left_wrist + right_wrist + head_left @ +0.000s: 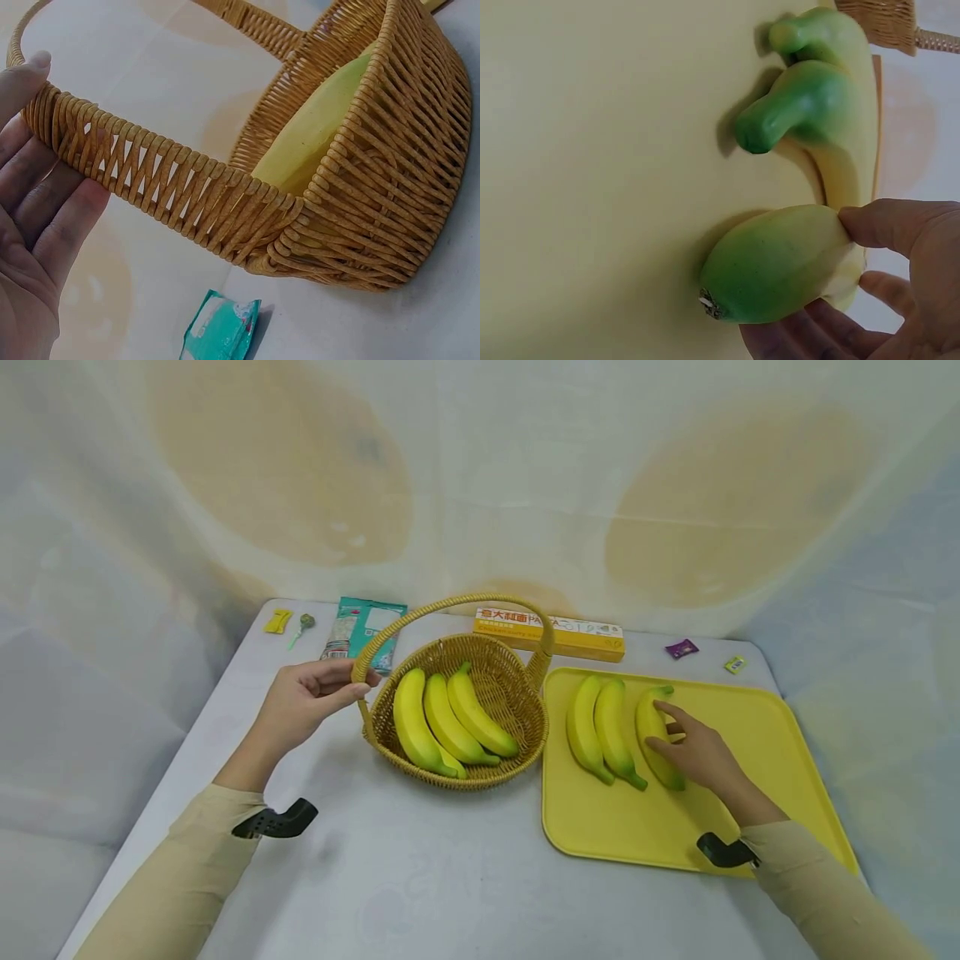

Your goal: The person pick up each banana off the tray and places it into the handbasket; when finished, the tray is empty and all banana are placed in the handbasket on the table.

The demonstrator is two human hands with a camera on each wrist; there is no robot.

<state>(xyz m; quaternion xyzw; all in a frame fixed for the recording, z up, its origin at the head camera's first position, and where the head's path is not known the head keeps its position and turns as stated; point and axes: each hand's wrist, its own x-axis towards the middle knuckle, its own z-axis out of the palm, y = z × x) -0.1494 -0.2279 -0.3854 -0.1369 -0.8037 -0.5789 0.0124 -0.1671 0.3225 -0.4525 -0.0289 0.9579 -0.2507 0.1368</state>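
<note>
The left hand [307, 697] grips the arched handle of the woven wicker basket [459, 718] — fingers [45, 217] curled round the weave — which sits on the white surface [420, 868] holding three yellow bananas [446, 718]. The right hand [701, 752] clamps its fingers [892, 225] on the rightmost yellow banana with green tips [654, 731], which lies on the flat yellow plastic tray [750, 727] just beside two more.

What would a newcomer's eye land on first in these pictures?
Probably the bananas: three in the wicker basket at the table's middle and three on the yellow tray to its right. The left hand grips the basket's handle, while the right hand closes round the rightmost tray banana.
</note>
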